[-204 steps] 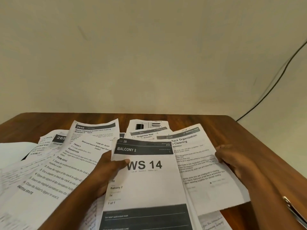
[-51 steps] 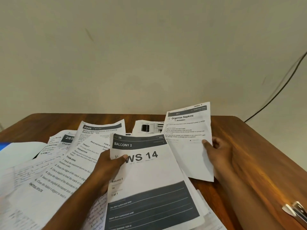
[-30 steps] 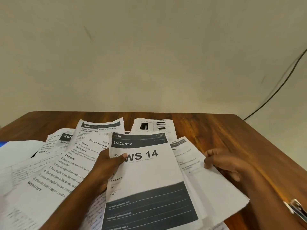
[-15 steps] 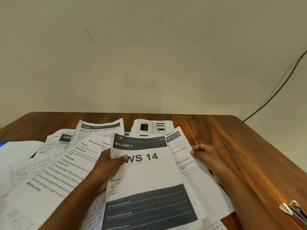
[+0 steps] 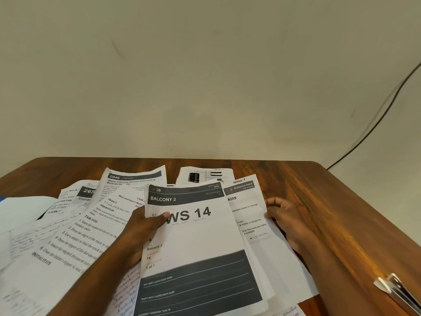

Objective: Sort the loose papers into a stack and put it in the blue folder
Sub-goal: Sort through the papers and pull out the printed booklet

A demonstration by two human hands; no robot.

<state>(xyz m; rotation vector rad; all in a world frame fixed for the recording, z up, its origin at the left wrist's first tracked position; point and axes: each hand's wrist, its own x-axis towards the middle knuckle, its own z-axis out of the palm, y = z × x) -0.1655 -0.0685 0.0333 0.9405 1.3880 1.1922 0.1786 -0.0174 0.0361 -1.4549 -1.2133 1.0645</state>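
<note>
At the far left edge a sliver of blue [image 5: 1, 199] peeks out beneath a white sheet; that may be your folder, but too little shows to be sure. Loose papers [image 5: 75, 226] fan across the left of the table [image 5: 330, 213], overlapping and skewed, some printed and some handwritten. Your left hand [image 5: 139, 233] grips the stack [image 5: 196, 247] at its left edge, thumb pressed on the top sheet beside "WS 14", fingers hidden under the pile. Just right, a sheet [image 5: 248, 215] headed "Dexterous Hand" sits tucked partly under the top page, jutting out askew. Your right hand [image 5: 284, 220] pinches that sheet's right edge, fingers curled on it. You seem to be in the gathering step, feeding one page into the stack. Next, slide it level with the others and square the edges; then reach for the loose pages on the left. A metal object [image 5: 396, 290] lies at lower right; what it is I cannot tell.
</note>
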